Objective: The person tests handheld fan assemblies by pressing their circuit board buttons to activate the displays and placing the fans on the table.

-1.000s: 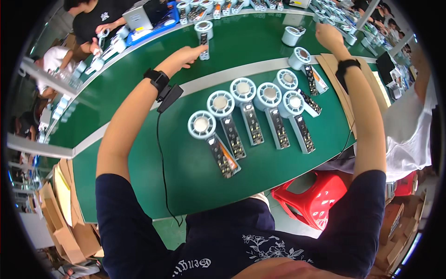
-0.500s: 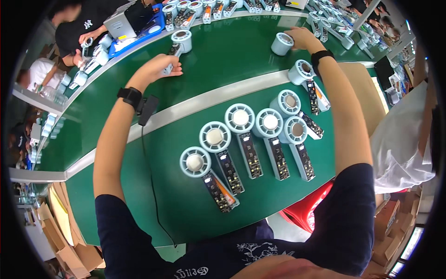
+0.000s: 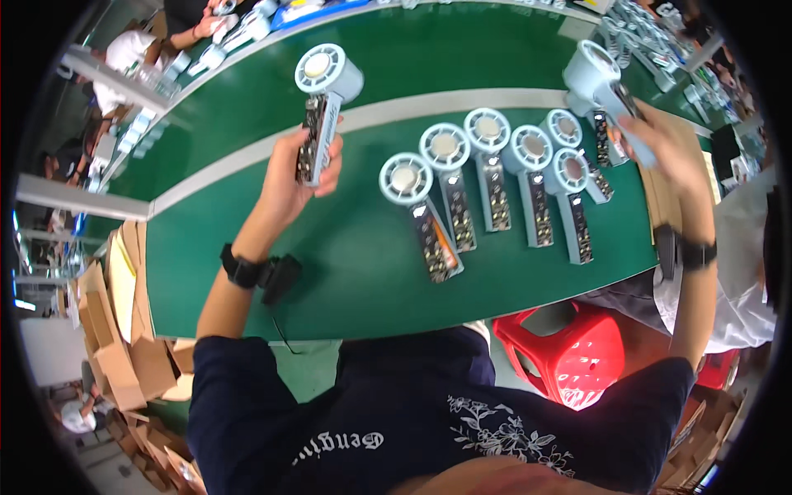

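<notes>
My left hand (image 3: 285, 177) is wrapped round the handle of a pale blue handheld fan (image 3: 332, 76), its round head up and a circuit board showing along the open handle. On the right, my right hand (image 3: 672, 157), smeared by motion, grips a second handheld fan (image 3: 590, 73), tilted with its head toward the far left. Between the hands, several similar fans lie in a fanned-out row on the green table, among them a left-end fan (image 3: 407, 179) and a middle fan (image 3: 488, 130). Their handles point toward me and show bare boards.
Beyond a pale rail (image 3: 396, 107) runs a green surface, with a blue tray (image 3: 318, 11) and more fans along its far side. Another person's hand (image 3: 206, 27) works at the far left. A red stool (image 3: 569, 351) stands below the near edge; cardboard boxes (image 3: 115, 346) are at left.
My left hand has lifted its fan and turned it upright, nearer me. My right hand has drawn back from the far surface and now holds a fan. The whole view has shifted.
</notes>
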Demonstrator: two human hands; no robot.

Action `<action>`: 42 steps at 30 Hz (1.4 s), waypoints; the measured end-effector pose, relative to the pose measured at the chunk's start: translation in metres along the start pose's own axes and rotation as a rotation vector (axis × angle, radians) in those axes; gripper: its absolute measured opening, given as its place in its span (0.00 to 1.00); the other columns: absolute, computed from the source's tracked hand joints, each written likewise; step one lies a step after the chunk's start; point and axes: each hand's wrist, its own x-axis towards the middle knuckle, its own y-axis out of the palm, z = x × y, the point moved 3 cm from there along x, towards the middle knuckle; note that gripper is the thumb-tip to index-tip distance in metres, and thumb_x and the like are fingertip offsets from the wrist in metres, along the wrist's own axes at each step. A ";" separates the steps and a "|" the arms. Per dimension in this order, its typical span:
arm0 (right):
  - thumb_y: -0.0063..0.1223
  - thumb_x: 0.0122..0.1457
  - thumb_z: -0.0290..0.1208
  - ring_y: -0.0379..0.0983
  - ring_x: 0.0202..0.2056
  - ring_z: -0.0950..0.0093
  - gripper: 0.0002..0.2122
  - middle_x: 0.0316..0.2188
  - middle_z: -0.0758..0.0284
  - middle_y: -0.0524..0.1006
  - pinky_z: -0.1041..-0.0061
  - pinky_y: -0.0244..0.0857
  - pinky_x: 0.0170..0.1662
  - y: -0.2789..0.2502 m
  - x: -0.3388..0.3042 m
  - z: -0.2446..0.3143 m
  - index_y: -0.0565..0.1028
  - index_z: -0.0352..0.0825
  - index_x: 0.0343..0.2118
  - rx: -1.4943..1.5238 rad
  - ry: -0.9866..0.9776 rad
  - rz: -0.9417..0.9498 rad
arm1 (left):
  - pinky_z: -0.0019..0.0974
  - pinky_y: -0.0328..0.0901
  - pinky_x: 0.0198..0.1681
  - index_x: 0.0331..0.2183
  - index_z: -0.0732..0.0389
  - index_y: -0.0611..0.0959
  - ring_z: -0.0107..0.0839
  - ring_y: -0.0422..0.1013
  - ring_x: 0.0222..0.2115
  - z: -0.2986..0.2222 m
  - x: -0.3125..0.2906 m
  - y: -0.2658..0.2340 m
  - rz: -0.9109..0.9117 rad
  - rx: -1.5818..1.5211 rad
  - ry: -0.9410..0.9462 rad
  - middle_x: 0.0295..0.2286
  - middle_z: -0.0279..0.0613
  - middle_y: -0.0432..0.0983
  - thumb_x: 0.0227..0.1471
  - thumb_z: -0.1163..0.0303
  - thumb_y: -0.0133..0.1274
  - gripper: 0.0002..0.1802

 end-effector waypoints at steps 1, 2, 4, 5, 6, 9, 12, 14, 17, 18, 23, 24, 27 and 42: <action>0.51 0.56 0.37 0.64 0.19 0.83 0.21 0.23 0.70 0.70 0.85 0.57 0.20 0.021 -0.023 -0.005 0.66 0.29 0.49 0.136 0.054 0.015 | 0.27 0.58 0.17 0.45 0.64 0.64 0.23 0.62 0.20 0.006 -0.020 0.007 -0.015 -0.026 0.013 0.28 0.37 0.64 0.56 0.60 0.38 0.20; 0.50 0.56 0.36 0.65 0.19 0.83 0.23 0.23 0.70 0.70 0.86 0.57 0.20 0.043 -0.042 -0.008 0.63 0.29 0.51 0.272 0.112 0.030 | 0.27 0.58 0.17 0.45 0.64 0.64 0.23 0.62 0.20 0.013 -0.039 0.011 -0.032 -0.053 0.026 0.28 0.38 0.64 0.57 0.59 0.37 0.20; 0.49 0.57 0.35 0.63 0.18 0.83 0.25 0.24 0.69 0.70 0.87 0.56 0.19 0.092 -0.073 0.000 0.59 0.29 0.54 0.239 0.125 0.196 | 0.27 0.59 0.16 0.44 0.64 0.64 0.23 0.62 0.20 0.029 -0.077 0.020 -0.118 -0.027 0.056 0.29 0.39 0.65 0.58 0.60 0.36 0.19; 0.47 0.59 0.36 0.62 0.17 0.83 0.24 0.24 0.69 0.70 0.86 0.55 0.19 0.116 -0.084 0.003 0.59 0.29 0.55 0.257 0.163 0.205 | 0.27 0.59 0.16 0.43 0.64 0.64 0.24 0.62 0.20 0.039 -0.093 0.026 -0.183 -0.004 0.113 0.30 0.40 0.65 0.59 0.60 0.34 0.17; 0.45 0.60 0.36 0.61 0.17 0.83 0.23 0.25 0.69 0.70 0.86 0.55 0.19 0.142 -0.091 0.004 0.58 0.29 0.55 0.274 0.199 0.212 | 0.28 0.59 0.15 0.42 0.63 0.64 0.24 0.62 0.20 0.045 -0.104 0.030 -0.247 0.023 0.172 0.31 0.41 0.65 0.59 0.60 0.33 0.17; 0.36 0.64 0.38 0.60 0.21 0.84 0.24 0.30 0.68 0.69 0.86 0.55 0.21 0.211 -0.109 0.003 0.54 0.30 0.58 0.587 0.051 0.198 | 0.28 0.60 0.15 0.40 0.63 0.63 0.24 0.63 0.21 0.064 -0.126 0.041 -0.362 -0.027 0.229 0.32 0.42 0.65 0.60 0.61 0.31 0.15; 0.33 0.66 0.37 0.60 0.24 0.84 0.23 0.32 0.68 0.68 0.86 0.57 0.25 0.268 -0.122 0.010 0.52 0.30 0.60 0.782 -0.018 0.228 | 0.28 0.60 0.16 0.39 0.63 0.63 0.25 0.63 0.21 0.077 -0.143 0.044 -0.467 -0.021 0.278 0.33 0.43 0.65 0.61 0.62 0.30 0.14; 0.32 0.66 0.35 0.61 0.25 0.84 0.23 0.33 0.68 0.68 0.86 0.57 0.27 0.297 -0.128 0.017 0.51 0.31 0.61 0.884 -0.035 0.282 | 0.28 0.60 0.16 0.39 0.63 0.63 0.25 0.63 0.21 0.080 -0.151 0.042 -0.529 0.019 0.308 0.34 0.43 0.65 0.61 0.62 0.31 0.14; 0.31 0.66 0.37 0.60 0.26 0.84 0.24 0.34 0.68 0.68 0.87 0.56 0.24 0.330 -0.128 0.023 0.49 0.31 0.62 0.780 -0.112 0.366 | 0.27 0.60 0.15 0.40 0.63 0.62 0.24 0.63 0.21 0.089 -0.163 0.033 -0.530 0.013 0.329 0.35 0.43 0.64 0.61 0.63 0.32 0.13; 0.31 0.66 0.37 0.60 0.26 0.84 0.24 0.34 0.68 0.68 0.87 0.56 0.24 0.340 -0.128 0.023 0.49 0.31 0.62 0.781 -0.106 0.384 | 0.27 0.60 0.15 0.40 0.63 0.62 0.24 0.64 0.21 0.092 -0.167 0.031 -0.521 0.007 0.342 0.35 0.43 0.64 0.61 0.63 0.32 0.13; 0.31 0.66 0.37 0.60 0.26 0.85 0.24 0.34 0.68 0.67 0.88 0.55 0.23 0.368 -0.114 0.013 0.49 0.31 0.61 0.793 -0.109 0.240 | 0.25 0.60 0.14 0.44 0.64 0.60 0.23 0.64 0.20 0.099 -0.171 0.031 -0.430 -0.102 0.331 0.36 0.43 0.64 0.61 0.65 0.32 0.14; 0.30 0.66 0.37 0.60 0.26 0.85 0.24 0.34 0.68 0.67 0.88 0.55 0.22 0.372 -0.108 0.011 0.50 0.31 0.61 0.782 -0.121 0.194 | 0.24 0.60 0.14 0.45 0.64 0.59 0.22 0.64 0.19 0.099 -0.168 0.029 -0.419 -0.082 0.332 0.36 0.42 0.64 0.61 0.65 0.32 0.14; 0.30 0.66 0.36 0.60 0.26 0.86 0.23 0.33 0.68 0.67 0.88 0.55 0.22 0.373 -0.103 0.009 0.49 0.32 0.62 0.783 -0.125 0.145 | 0.23 0.60 0.14 0.48 0.64 0.58 0.21 0.64 0.19 0.098 -0.160 0.028 -0.395 -0.044 0.338 0.36 0.42 0.64 0.61 0.66 0.33 0.16; 0.28 0.66 0.35 0.61 0.23 0.86 0.23 0.33 0.67 0.67 0.88 0.55 0.20 0.367 -0.096 0.004 0.48 0.33 0.63 0.735 -0.152 0.130 | 0.22 0.61 0.15 0.52 0.64 0.55 0.20 0.65 0.19 0.097 -0.143 0.033 -0.457 -0.067 0.313 0.37 0.42 0.64 0.61 0.68 0.34 0.20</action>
